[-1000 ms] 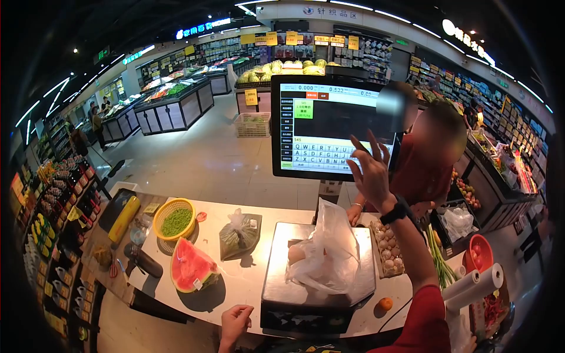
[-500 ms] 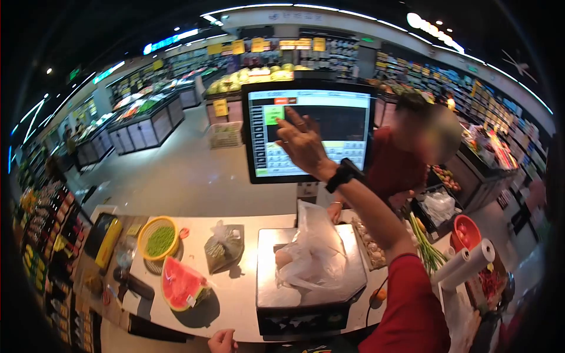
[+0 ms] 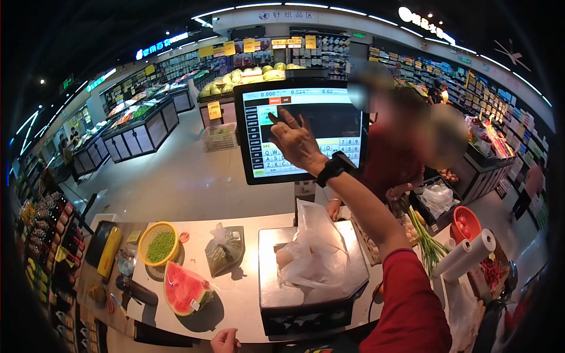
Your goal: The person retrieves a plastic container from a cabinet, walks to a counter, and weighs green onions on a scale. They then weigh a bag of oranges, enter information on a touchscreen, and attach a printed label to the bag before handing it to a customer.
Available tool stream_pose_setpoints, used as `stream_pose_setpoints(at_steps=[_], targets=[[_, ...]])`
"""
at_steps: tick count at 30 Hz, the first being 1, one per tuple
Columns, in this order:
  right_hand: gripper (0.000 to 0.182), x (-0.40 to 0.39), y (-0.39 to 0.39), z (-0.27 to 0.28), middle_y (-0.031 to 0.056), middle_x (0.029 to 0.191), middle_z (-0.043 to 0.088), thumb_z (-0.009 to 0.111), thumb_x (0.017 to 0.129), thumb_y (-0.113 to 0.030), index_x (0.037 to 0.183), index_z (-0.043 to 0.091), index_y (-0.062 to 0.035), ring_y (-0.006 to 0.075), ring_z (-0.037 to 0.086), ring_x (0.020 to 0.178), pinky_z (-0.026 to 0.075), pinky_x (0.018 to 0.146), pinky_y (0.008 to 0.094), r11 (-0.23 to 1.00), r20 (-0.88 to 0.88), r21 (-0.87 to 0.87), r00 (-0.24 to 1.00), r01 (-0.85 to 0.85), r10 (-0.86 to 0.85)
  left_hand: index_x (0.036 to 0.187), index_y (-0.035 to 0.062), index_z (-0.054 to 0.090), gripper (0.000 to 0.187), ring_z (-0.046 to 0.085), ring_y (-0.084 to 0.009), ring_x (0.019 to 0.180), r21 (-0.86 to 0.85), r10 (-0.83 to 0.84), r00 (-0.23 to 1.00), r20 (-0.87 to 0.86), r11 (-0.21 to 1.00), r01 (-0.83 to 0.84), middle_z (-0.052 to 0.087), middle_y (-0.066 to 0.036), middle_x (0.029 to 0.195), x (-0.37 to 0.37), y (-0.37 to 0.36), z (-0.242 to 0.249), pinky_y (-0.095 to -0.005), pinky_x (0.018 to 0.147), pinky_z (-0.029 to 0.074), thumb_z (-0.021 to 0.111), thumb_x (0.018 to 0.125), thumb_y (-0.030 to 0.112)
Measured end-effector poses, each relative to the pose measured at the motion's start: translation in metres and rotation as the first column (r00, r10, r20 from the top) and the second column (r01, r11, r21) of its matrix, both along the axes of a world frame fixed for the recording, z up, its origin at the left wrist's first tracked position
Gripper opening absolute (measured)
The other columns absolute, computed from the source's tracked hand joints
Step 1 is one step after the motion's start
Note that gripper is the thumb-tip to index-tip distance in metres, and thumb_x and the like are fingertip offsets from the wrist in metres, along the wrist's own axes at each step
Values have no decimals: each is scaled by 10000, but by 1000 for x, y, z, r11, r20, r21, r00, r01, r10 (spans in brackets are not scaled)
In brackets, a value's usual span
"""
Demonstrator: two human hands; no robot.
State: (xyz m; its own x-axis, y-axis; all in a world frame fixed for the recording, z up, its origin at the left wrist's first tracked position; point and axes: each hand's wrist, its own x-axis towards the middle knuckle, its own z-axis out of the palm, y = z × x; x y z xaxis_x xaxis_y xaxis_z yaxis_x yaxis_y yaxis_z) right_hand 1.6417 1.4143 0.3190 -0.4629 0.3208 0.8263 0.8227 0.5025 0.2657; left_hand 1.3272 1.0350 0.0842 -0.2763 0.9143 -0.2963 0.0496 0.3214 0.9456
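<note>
My right hand, with a black watch at the wrist, is raised before the touchscreen, fingers spread near the green tile at its upper left. At the bottom edge my left hand shows only in part, fingers curled, beside the counter's front edge; whether it holds anything is hidden. Below the screen, a clear plastic bag with a pale round item lies on the metal scale. Left of the scale are a tied bag of greens, a cut watermelon and a yellow basket of green peas.
A person in red stands behind the screen at the right, a hand near the scale. Spring onions, plastic rolls and a red bowl are on the right. A dark bottle lies on the left.
My right hand stays at the screen's upper left with its fingers slightly shifted. The view has moved a little, and another blurred head now shows behind the screen's upper right corner.
</note>
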Motion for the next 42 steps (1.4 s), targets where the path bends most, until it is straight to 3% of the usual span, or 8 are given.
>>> stream_pose_setpoints(at_steps=[8, 14, 24, 30, 33, 38, 41, 42], targets=[[224, 44, -83, 2, 92, 1353, 518, 621, 889, -222, 984, 452, -108, 291, 264, 1399, 232, 1034, 508, 992, -154, 99, 984, -75, 90, 943, 54, 686, 164, 425, -32, 485, 65, -82, 995, 51, 995, 79, 521, 45, 595, 3, 13, -4, -186, 438, 316, 603, 915, 193], [152, 125, -176, -73, 91, 1154, 646, 707, 783, -120, 885, 603, -74, 305, 449, 1279, 286, 1013, 428, 990, -456, -99, 879, 103, -137, 833, -13, 655, 102, 464, -77, 396, 78, -138, 982, 129, 989, 129, 548, -32, 544, 15, 37, -23, -206, 366, 336, 650, 852, 86], [264, 183, -357, -288, 156, 1013, 664, 635, 826, -147, 1046, 633, 0, 268, 610, 1032, 452, 906, 339, 722, -691, -690, 354, -61, -630, 968, -10, 675, 156, 434, -43, 395, 92, -322, 946, 28, 944, 318, 580, -37, 573, 42, 46, -7, -187, 372, 310, 601, 898, 108], [431, 142, -386, -367, 160, 1189, 590, 700, 756, -161, 1134, 571, 0, 283, 540, 1147, 403, 974, 366, 620, -639, -756, 436, -208, -633, 801, 10, 632, 179, 356, -30, 411, 42, -383, 913, 139, 924, 381, 456, 24, 542, 47, 52, -12, -187, 377, 235, 593, 912, 145], [409, 131, -371, -376, 192, 1206, 561, 693, 744, -157, 1108, 575, -14, 348, 485, 1181, 361, 1011, 408, 658, -608, -748, 485, -84, -629, 674, 60, 519, 292, 301, -39, 403, 22, -304, 840, 450, 944, 330, 406, 32, 542, 55, 65, -6, -200, 380, 207, 579, 928, 192], [91, 123, -372, -359, 162, 1220, 548, 645, 808, -120, 823, 620, -34, 332, 470, 1172, 367, 965, 422, 691, -529, -686, 495, 229, -690, 640, 102, 448, 404, 287, -36, 404, 107, -302, 898, 321, 953, 282, 396, 35, 550, 63, 76, 9, -197, 384, 198, 587, 932, 344], [126, 113, -381, -324, 108, 1208, 562, 624, 871, -148, 866, 627, -22, 205, 527, 1084, 394, 910, 350, 812, -846, -443, -124, -379, -519, 734, 49, 610, 299, 312, -15, 432, 129, -312, 944, 111, 946, 297, 410, 61, 573, 56, 90, 6, -191, 400, 204, 603, 931, 273], [157, 105, -384, -297, 24, 1123, 599, 600, 916, -175, 947, 640, -26, 87, 541, 955, 396, 832, 268, 788, -781, -215, -383, -576, -493, 918, -13, 685, 211, 337, -19, 478, 174, -295, 940, -172, 930, 324, 434, 66, 589, 66, 94, 8, -187, 439, 229, 640, 900, 193]])
